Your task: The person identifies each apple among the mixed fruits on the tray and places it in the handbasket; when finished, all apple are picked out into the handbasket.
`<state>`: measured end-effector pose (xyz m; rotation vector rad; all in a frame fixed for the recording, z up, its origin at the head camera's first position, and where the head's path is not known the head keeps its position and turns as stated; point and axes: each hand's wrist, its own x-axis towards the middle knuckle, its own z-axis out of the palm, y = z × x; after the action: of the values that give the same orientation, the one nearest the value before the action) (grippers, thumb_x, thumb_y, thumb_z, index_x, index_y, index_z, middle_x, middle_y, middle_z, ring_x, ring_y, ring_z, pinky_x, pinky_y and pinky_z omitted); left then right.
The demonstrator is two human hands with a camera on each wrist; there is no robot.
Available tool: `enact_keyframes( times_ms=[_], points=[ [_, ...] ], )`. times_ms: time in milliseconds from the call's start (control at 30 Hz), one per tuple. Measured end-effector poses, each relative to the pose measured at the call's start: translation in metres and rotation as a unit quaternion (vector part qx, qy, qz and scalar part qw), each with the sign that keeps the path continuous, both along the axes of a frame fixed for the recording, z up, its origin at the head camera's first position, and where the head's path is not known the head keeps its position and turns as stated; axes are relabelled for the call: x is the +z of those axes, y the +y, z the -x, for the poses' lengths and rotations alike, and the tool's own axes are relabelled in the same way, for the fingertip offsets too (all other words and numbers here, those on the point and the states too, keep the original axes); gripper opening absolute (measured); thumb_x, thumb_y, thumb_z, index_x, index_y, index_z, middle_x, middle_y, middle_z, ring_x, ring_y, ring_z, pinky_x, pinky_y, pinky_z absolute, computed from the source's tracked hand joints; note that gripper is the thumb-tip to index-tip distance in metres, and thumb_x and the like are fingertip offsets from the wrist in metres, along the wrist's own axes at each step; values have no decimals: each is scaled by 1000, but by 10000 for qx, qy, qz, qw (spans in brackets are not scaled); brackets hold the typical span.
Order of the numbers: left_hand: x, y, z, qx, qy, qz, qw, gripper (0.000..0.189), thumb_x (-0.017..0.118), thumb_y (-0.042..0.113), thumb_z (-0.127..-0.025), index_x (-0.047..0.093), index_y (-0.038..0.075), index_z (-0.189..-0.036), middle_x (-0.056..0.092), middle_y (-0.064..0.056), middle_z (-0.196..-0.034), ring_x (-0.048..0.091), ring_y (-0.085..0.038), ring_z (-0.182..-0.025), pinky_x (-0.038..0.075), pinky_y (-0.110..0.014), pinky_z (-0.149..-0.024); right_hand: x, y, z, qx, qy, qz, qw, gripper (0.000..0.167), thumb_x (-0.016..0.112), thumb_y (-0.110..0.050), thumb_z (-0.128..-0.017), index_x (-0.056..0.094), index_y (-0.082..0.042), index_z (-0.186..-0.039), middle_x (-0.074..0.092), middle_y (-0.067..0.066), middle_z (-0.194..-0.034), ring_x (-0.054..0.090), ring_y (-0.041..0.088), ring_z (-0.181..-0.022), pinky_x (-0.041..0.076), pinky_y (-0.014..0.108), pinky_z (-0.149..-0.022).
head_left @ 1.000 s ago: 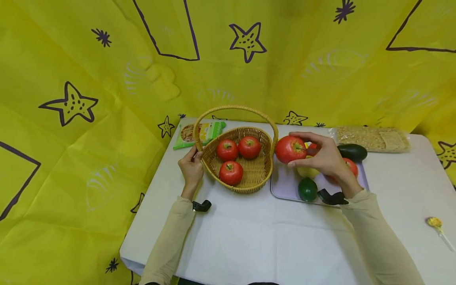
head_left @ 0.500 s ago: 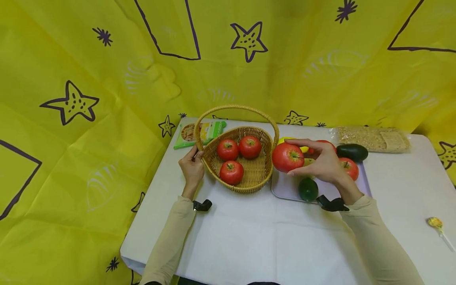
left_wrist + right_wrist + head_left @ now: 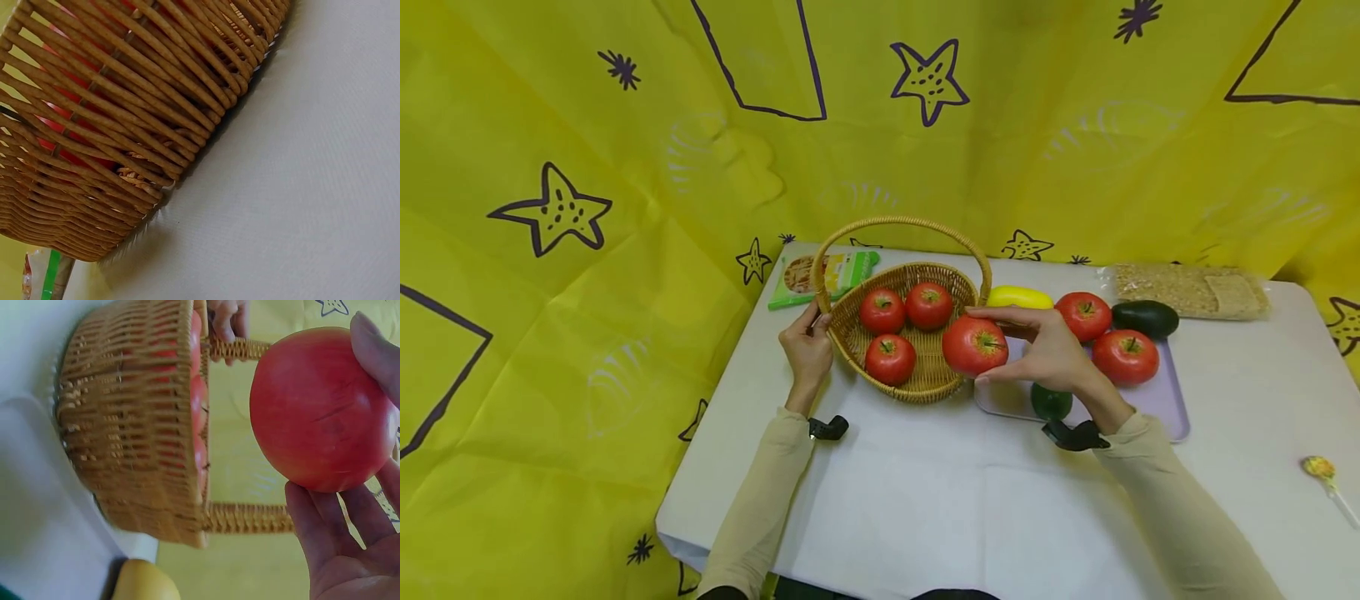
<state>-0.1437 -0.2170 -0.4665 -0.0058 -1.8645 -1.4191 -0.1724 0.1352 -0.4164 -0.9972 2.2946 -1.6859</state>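
Red tomato (image 3: pixel 974 345) is being held in the right hand (image 3: pixel 1051 360) grip over the wicker basket (image 3: pixel 934 373) rim; left hand (image 3: pixel 806 352) is pinching the handle base. Advisable: lower into the bare gap beside 3 tomatoes, releasing low.

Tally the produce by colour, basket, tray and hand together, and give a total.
Red: 6, with three in the basket, two on the tray, one in the right hand.
Yellow: 1, the piece behind the tray.
Dark green: 2, one at the tray's far right, one near its front edge.
Total: 9.
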Motion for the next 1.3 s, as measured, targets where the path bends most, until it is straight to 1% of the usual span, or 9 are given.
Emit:
enact_keyframes(
  times_ms=[167,333,533,633,700,867,933,1033,1300],
  points=[
    [1,0,0,120,13,137,9998,33,65,-23,-91,65,-23,-124,68,-41,-115,70,-54,-109,61,-26,-90,-6,-12,2,70,-354,-51,9993,80,101,-7,-68,71,-13,-141,71,4,-139,66,12,-125,54,19,-105],
    [3,1,0,35,-4,82,10000,33,64,-23,-92,64,-23,-125,67,-41,-118,69,-54,-112,61,-26,-93,-12,-21,5,71,-495,-206,9985,79,102,-13,-69,71,-17,-142,70,5,-141,65,24,-127,53,20,-106],
    [4,2,0,61,-55,113,9999,32,65,-21,-93,64,-22,-125,68,-41,-117,69,-53,-110,61,-28,-91,-21,-30,8,57,-592,-147,9981,80,102,-14,-69,70,-16,-143,69,6,-142,64,15,-127,50,16,-108],
    [4,2,0,75,-29,122,9999,33,64,-22,-93,64,-22,-126,68,-40,-118,68,-54,-111,61,-27,-93,-21,-34,9,69,-626,-155,9979,82,102,-14,-69,69,-15,-144,68,7,-143,64,17,-128,49,16,-109],
    [4,2,-1,105,-15,116,9999,33,64,-23,-92,64,-23,-125,67,-41,-119,68,-54,-112,61,-30,-93,-21,-36,10,98,-641,-155,9978,82,102,-13,-69,68,-14,-145,68,8,-144,64,20,-129,49,16,-109],
    [3,2,-2,144,-46,136,9998,33,64,-24,-92,63,-24,-125,66,-42,-119,69,-53,-110,60,-48,-91,-22,-42,12,186,-724,-134,9971,83,101,-13,-70,66,-12,-146,67,11,-145,65,27,-129,52,19,-106],
    [2,2,-2,132,-60,158,9998,33,63,-23,-92,62,-24,-125,66,-42,-119,69,-53,-110,59,-51,-90,-23,-44,12,200,-758,-166,9968,83,101,-13,-71,66,-12,-146,67,12,-145,65,28,-128,54,22,-105],
    [2,2,-2,159,-53,187,9997,32,63,-23,-92,62,-24,-125,66,-42,-119,70,-54,-108,60,-50,-89,-24,-47,14,191,-779,-241,9965,84,101,-15,-71,65,-13,-147,66,12,-146,65,29,-127,56,28,-104],
    [2,1,-1,182,-53,211,9996,32,63,-22,-93,63,-24,-125,67,-42,-117,70,-54,-108,63,-37,-89,-28,-51,17,89,-796,-475,9957,84,102,-19,-71,66,-14,-147,67,13,-144,64,30,-129,55,44,-108]
  ],
)
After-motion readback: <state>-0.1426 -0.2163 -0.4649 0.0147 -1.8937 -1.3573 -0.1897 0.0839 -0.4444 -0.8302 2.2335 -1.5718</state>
